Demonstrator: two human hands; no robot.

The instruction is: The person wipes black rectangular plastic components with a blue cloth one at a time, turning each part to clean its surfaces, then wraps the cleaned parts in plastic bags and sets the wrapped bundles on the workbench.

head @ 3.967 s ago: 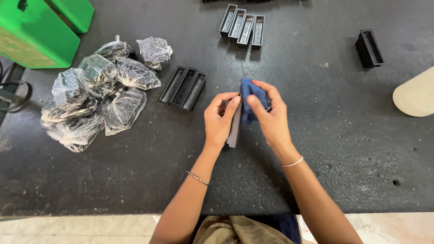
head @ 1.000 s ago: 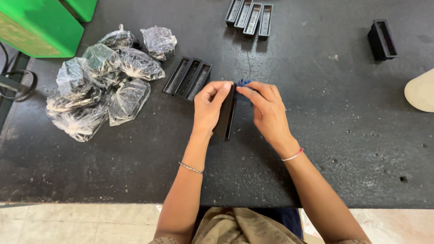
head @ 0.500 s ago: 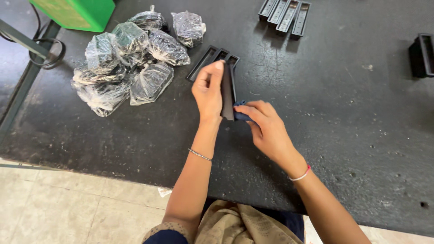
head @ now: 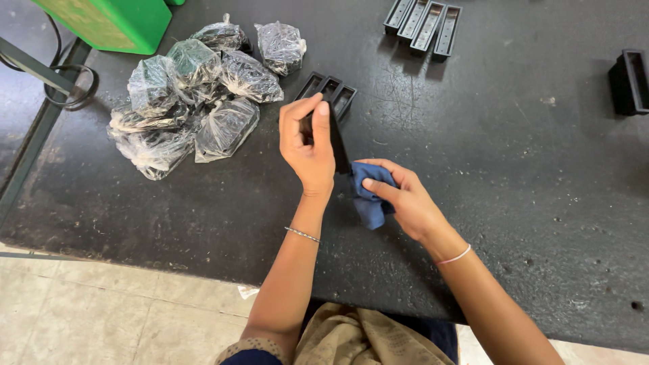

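My left hand (head: 307, 145) grips a long black plastic tray piece (head: 337, 145), holding it on edge above the dark table (head: 514, 169). My right hand (head: 399, 196) is closed on a crumpled blue cloth (head: 370, 199) and presses it against the lower end of that black piece. Just beyond my left hand, a group of three similar black tray pieces (head: 330, 91) lies side by side on the table.
A heap of clear plastic bags with dark contents (head: 196, 94) lies at the left. Several more black tray pieces (head: 424, 19) sit at the far edge, another black piece (head: 630, 81) at the right. A green box (head: 108, 20) stands at the far left corner.
The view has swung left and down. My right hand slid the blue cloth down to the lower end of the black piece, which my left hand keeps holding.
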